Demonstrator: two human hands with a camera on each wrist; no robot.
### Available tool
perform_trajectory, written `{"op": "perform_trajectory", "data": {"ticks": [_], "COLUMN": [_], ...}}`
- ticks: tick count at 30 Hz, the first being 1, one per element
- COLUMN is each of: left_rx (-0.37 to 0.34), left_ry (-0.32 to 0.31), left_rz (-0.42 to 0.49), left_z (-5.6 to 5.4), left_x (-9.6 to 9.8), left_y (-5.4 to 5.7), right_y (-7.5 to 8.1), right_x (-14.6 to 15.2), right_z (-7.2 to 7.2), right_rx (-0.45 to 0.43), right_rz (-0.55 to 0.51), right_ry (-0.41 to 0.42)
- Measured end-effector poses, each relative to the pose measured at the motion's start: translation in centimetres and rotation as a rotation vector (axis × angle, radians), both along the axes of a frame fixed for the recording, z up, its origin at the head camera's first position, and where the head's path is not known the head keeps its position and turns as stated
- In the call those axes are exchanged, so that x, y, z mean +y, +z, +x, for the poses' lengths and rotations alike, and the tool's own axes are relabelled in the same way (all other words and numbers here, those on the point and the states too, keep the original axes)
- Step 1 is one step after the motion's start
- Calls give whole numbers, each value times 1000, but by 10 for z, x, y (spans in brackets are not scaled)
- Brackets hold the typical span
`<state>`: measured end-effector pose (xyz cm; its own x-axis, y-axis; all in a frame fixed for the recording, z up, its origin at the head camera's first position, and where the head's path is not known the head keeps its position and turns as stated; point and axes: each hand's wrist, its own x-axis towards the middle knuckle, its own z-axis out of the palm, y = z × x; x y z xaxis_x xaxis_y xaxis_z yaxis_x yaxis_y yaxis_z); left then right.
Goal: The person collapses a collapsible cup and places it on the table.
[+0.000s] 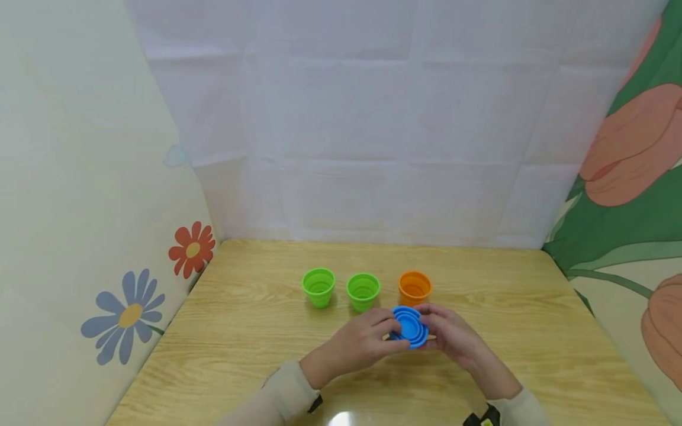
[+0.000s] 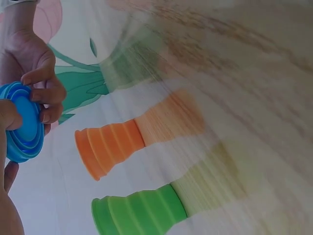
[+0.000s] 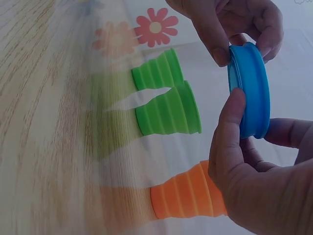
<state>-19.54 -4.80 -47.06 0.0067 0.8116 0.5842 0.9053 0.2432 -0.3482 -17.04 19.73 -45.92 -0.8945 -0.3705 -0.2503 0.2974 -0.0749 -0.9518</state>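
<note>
A blue collapsible cup (image 1: 409, 327), folded flat into nested rings, is held up between both hands above the table. My left hand (image 1: 365, 338) pinches its left side, with fingers at the ring and the thumb along the near edge. On the other side my right hand (image 1: 456, 339) grips the rim between thumb and fingers. In the right wrist view the blue cup (image 3: 255, 91) shows edge-on as a thin disc. Just behind it on the table stands an orange cup (image 1: 415, 287), extended and upright, its base partly hidden by the blue one.
Two extended green cups stand left of the orange one: a nearer-to-middle green cup (image 1: 363, 291) and a farther-left green cup (image 1: 318, 287). All are on a glossy wooden table (image 1: 240, 331). A white sheet (image 1: 341, 118) hangs behind, with flower-painted walls at both sides.
</note>
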Motion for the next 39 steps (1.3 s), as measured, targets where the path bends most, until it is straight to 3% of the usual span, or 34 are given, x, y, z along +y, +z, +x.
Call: {"op": "perform_trajectory", "data": {"ticks": [6,12,18,26,29,34,36,39], "left_rx": [51,43,-3,-137,-230,-485,-636,-951], "left_ry": [-14,-21,-20,2,20,75,88,78], "left_rz": [-11,-17,-37,-5,23,89,131,205], "left_z": [-1,-3,-6,-11,-14,-14,-13,-11], "left_x": [5,13,22,37,43,53,58,67], "left_y": [-1,-1,-4,-7,-9,-14,-16,-15], "right_y": [-2,-1,-1,-5,-6,-9,-9,-9], "right_x": [6,14,23,34,40,50,54,60], "right_z": [0,0,0,0,0,-2,-3,-3], "right_rx": [10,-7,-6,5,19,22,21,21], "right_rz": [10,47,56,46,60,108,124,130], "right_ry": [-26,-48,-69,-126,-141,-178,-187,-200]}}
